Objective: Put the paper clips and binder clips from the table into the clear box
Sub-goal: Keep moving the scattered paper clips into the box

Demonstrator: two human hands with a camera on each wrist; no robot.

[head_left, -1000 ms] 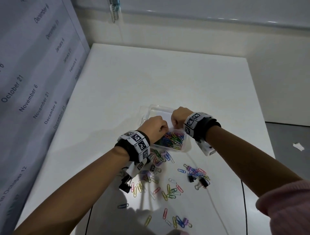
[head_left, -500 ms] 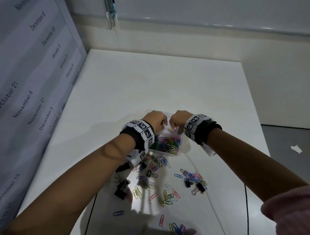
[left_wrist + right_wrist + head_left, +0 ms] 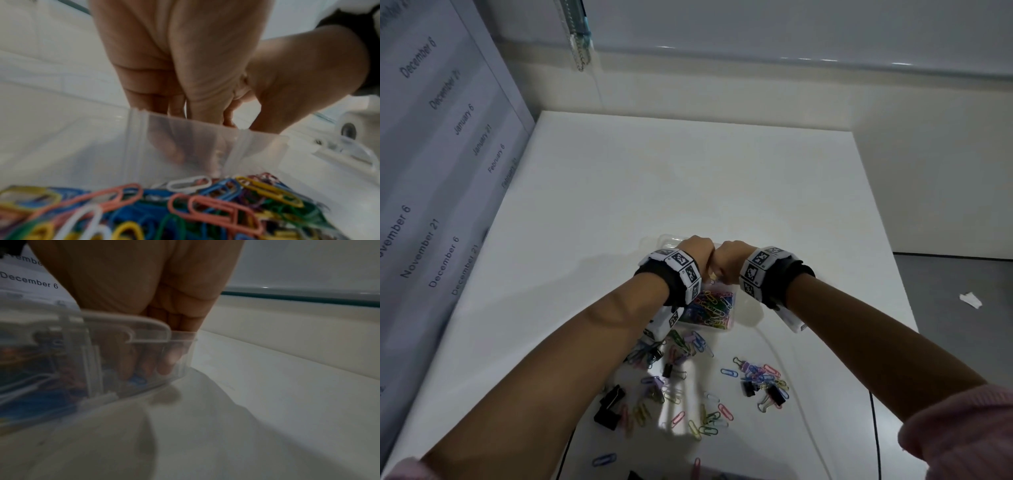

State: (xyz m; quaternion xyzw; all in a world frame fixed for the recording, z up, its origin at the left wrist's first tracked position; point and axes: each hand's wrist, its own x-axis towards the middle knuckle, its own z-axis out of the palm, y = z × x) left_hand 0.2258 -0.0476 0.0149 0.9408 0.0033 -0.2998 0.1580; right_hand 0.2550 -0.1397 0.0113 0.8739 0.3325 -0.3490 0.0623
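— What does the picture show, left to right?

— Loose binder clips (image 3: 610, 407) and paper clips (image 3: 706, 418) lie scattered toward the near edge of the white table (image 3: 688, 178). The left hand (image 3: 694, 251) and right hand (image 3: 730, 257) meet over the clear box (image 3: 205, 146), near the table's middle and already heaped with clips. Both hands' fingers are curled down inside it; whether they pinch anything cannot be told.

— How will the pieces handle?

— Likely light, stiff and slippery; clips tangle, so pinch small bunches. The thin box may slide, so steady its wall.

— And compared with a second ago?

— The hands have drawn closer together, deeper over the box.
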